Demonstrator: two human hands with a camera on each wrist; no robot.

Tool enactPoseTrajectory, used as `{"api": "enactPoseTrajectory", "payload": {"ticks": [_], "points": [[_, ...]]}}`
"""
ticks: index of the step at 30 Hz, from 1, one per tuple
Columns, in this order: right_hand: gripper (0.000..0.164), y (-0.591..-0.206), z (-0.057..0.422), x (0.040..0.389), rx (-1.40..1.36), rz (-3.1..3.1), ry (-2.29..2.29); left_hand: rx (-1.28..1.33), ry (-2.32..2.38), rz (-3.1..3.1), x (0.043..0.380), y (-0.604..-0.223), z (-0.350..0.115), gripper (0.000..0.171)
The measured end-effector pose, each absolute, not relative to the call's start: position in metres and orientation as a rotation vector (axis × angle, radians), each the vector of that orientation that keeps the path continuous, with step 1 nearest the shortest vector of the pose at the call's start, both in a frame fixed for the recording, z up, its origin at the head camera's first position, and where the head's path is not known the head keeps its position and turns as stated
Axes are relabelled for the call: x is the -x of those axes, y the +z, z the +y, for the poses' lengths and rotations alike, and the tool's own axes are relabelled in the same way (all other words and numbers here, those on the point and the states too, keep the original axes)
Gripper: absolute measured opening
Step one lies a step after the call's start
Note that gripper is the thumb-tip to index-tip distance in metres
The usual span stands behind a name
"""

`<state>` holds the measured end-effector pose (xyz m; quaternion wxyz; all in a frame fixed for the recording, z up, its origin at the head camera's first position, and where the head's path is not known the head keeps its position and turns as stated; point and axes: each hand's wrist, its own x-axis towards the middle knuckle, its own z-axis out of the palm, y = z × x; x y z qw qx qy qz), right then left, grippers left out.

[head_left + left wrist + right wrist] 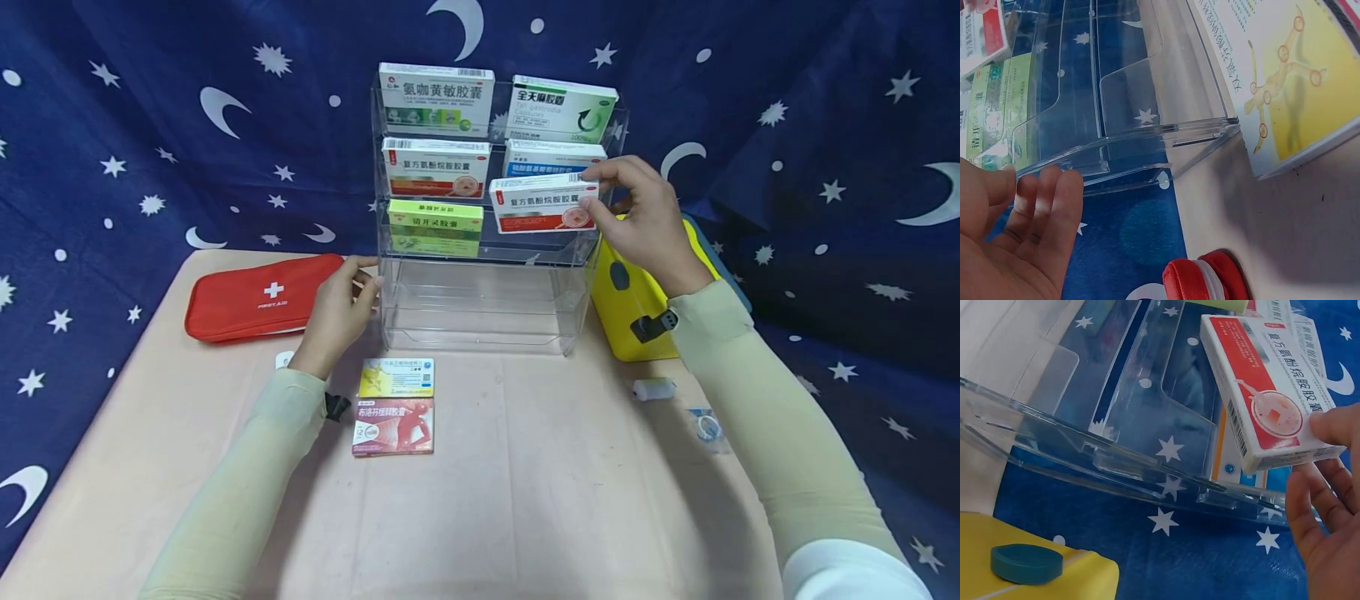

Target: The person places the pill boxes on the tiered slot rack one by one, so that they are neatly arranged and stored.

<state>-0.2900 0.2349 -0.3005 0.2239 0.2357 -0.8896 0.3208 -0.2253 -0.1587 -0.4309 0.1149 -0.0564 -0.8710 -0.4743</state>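
Resting against the side edge of the clear rack [480, 342], the left hand [341, 308] is seen left of centre in the head view; its fingers are loosely extended and spread a little from the thumb, and no box is held by them. Whether the edge is also pressed by the thumb cannot be told.

At upper right of centre, a white-and-red box [542, 204] is pinched at its right end by the right hand [648, 221], with the thumb laid on the front and the fingers behind and on top. It is held slightly tilted before the third tier, and the lower part of a blue-and-white box [555, 157] is covered by it. Whether the rack is touched by it cannot be told.

The top tier is occupied by a white box with a green band [437, 100] and a green-and-white box [562, 112]. Below, at left, a matching red-banded box [437, 169] is stood above a green box [435, 227].

At lower centre-left, a yellow-and-white box [397, 377] and a pink box [393, 427] are laid flat, one just above the other. A red pouch [240, 304] is placed at left, and a yellow case [622, 329] at right.
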Motion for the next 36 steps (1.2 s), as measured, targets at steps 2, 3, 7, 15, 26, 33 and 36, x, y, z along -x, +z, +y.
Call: {"api": "enactPoseTrajectory", "payload": {"ticks": [2,3,7,15,26,33,36], "points": [[0.027,-0.300,0.234,0.293,-0.696,-2.460,0.856,0.164,-1.388,-2.557,0.226,-0.431,-0.159,0.038],[0.026,-0.301,0.233,0.293,-0.709,-2.471,0.838,0.163,-1.389,-2.558,0.226,-0.431,-0.159,0.038],[0.026,-0.305,0.231,0.294,-0.731,-2.513,0.799,0.164,-1.393,-2.559,0.226,-0.432,-0.159,0.039],[0.023,-0.317,0.232,0.291,-0.719,-2.536,0.736,0.164,-1.390,-2.557,0.225,-0.433,-0.159,0.038],[0.023,-0.318,0.234,0.286,-0.669,-2.559,0.593,0.159,-1.387,-2.558,0.224,-0.431,-0.158,0.038],[0.027,-0.318,0.234,0.284,-0.588,-2.636,0.562,0.145,-1.386,-2.567,0.224,-0.431,-0.158,0.038],[0.027,-0.320,0.236,0.284,-0.587,-2.636,0.563,0.140,-1.386,-2.573,0.224,-0.431,-0.158,0.038]]}}
